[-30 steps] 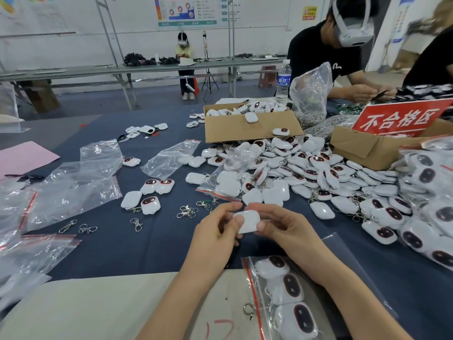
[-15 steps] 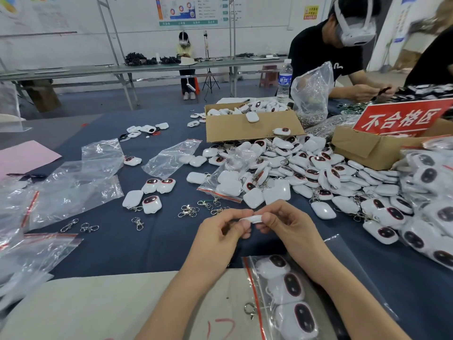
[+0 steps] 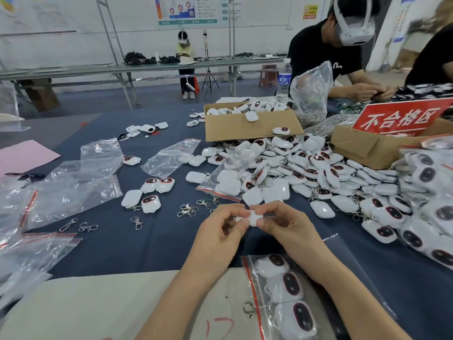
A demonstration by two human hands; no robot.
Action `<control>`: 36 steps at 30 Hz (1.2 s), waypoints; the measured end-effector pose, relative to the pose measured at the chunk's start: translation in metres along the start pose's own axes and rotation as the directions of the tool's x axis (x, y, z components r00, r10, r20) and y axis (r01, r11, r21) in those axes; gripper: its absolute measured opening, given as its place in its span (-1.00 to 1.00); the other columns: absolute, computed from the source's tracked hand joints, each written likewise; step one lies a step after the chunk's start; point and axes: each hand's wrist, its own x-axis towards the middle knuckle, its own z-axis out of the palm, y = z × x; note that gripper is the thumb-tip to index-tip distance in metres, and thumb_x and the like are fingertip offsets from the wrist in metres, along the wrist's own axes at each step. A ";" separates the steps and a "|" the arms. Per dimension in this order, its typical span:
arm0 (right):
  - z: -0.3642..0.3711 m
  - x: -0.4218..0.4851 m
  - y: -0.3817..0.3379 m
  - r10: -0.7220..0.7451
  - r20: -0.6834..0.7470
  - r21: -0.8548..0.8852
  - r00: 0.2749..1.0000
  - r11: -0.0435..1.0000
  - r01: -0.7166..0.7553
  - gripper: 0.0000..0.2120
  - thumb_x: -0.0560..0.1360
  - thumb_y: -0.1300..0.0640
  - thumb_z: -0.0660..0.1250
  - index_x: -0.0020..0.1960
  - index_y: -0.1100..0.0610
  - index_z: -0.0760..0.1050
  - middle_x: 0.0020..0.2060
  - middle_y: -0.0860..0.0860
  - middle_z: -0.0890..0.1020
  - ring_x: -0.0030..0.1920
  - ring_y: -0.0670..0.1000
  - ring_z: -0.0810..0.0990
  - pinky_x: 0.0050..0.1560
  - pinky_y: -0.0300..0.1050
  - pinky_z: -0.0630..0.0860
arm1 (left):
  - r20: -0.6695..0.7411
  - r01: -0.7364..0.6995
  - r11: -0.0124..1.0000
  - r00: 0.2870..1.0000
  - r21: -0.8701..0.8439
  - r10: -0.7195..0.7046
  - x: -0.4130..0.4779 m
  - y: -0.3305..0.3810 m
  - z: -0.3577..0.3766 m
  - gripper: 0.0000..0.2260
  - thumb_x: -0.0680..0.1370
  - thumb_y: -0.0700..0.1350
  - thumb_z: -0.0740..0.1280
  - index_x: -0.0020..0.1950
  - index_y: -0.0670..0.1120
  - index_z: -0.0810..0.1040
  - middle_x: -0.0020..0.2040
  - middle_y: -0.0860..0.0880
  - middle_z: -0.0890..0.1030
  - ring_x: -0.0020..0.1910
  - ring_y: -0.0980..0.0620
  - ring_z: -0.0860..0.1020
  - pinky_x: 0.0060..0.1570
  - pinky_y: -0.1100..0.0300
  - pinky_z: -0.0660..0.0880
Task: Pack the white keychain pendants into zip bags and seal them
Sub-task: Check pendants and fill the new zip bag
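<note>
Left hand (image 3: pixel 221 230), right hand (image 3: pixel 282 224) pinch white pendant (image 3: pixel 255 217)

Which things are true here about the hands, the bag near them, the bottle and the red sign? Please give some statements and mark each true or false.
1. The left hand and the right hand pinch one white pendant between them. True.
2. The zip bag nearest the hands is empty. False: it holds three pendants.
3. A water bottle stands behind the open cardboard box. True.
4. The red sign lies flat. False: it stands up in the box at the right.
</note>
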 end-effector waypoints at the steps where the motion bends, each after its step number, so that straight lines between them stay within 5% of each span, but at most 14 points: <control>1: 0.000 0.000 -0.001 0.005 0.016 0.005 1.000 1.000 -0.005 -0.80 0.52 0.32 0.43 0.06 0.06 0.64 0.05 -0.06 0.73 0.08 -0.04 0.70 0.12 -0.22 0.58 | -0.002 -0.006 1.000 1.000 0.022 0.006 0.000 0.000 0.000 -0.84 0.60 -0.19 0.40 0.13 0.04 0.63 0.12 0.12 0.64 0.02 0.06 0.61 0.06 0.29 0.52; 6: 0.002 0.001 -0.003 0.016 0.021 0.036 1.000 0.999 -0.017 -0.60 0.50 0.40 0.42 0.23 0.02 0.59 0.12 -0.08 0.71 0.11 -0.10 0.69 0.10 -0.26 0.59 | 0.018 0.080 0.990 0.996 0.119 -0.082 0.004 -0.002 -0.002 -0.65 0.58 -0.07 0.43 0.36 0.13 0.53 -0.06 -0.03 0.65 -0.09 0.04 0.61 -0.02 0.36 0.49; 10: 0.002 0.001 0.000 0.024 0.007 -0.095 1.000 0.995 -0.023 -0.64 0.52 0.28 0.45 0.24 -0.04 0.59 0.04 -0.17 0.73 0.04 -0.16 0.70 0.14 -0.28 0.58 | -0.028 0.092 0.992 0.996 0.087 -0.090 0.004 -0.002 -0.002 -0.70 0.56 -0.12 0.45 0.26 0.13 0.59 -0.12 -0.09 0.68 -0.14 -0.03 0.61 -0.13 0.39 0.49; 16: 0.004 0.001 0.000 -0.027 0.013 -0.233 1.000 0.972 0.029 -0.68 0.50 0.20 0.48 0.15 -0.14 0.55 -0.10 -0.16 0.71 -0.26 -0.14 0.67 -0.18 -0.35 0.54 | -0.029 0.076 0.995 0.997 0.071 -0.074 0.003 -0.002 0.000 -0.71 0.55 -0.18 0.45 0.17 0.16 0.60 -0.09 -0.06 0.66 -0.10 -0.06 0.60 0.01 0.17 0.57; 22: 0.004 0.000 0.000 -0.015 -0.010 -0.209 1.000 0.978 0.013 -0.75 0.47 0.14 0.52 0.03 -0.12 0.56 -0.19 -0.14 0.67 -0.23 -0.10 0.68 -0.14 -0.32 0.56 | -0.046 0.066 0.998 0.997 0.024 -0.065 0.002 0.000 0.001 -0.68 0.55 -0.28 0.42 0.05 0.18 0.62 -0.12 0.02 0.68 -0.22 0.07 0.64 -0.11 0.35 0.54; 30: 0.002 -0.002 -0.005 0.035 -0.027 -0.071 0.999 0.997 -0.036 -0.82 0.45 0.22 0.53 -0.09 -0.05 0.66 -0.28 0.00 0.69 -0.20 0.10 0.72 -0.08 -0.21 0.62 | -0.056 0.088 0.994 0.994 -0.066 -0.092 0.004 -0.004 -0.001 -0.77 0.57 -0.30 0.38 0.00 0.05 0.67 -0.10 0.05 0.72 -0.19 0.02 0.68 0.07 -0.02 0.64; 36: 0.003 -0.004 -0.008 0.026 -0.013 -0.062 1.000 0.998 -0.026 -0.87 0.42 0.17 0.55 -0.10 -0.04 0.71 -0.26 0.06 0.72 -0.21 0.01 0.69 -0.03 -0.21 0.61 | -0.061 0.071 0.997 0.996 -0.028 -0.072 0.004 -0.005 -0.002 -0.77 0.58 -0.27 0.39 -0.08 0.08 0.66 -0.15 0.02 0.71 -0.10 -0.03 0.67 0.08 -0.05 0.61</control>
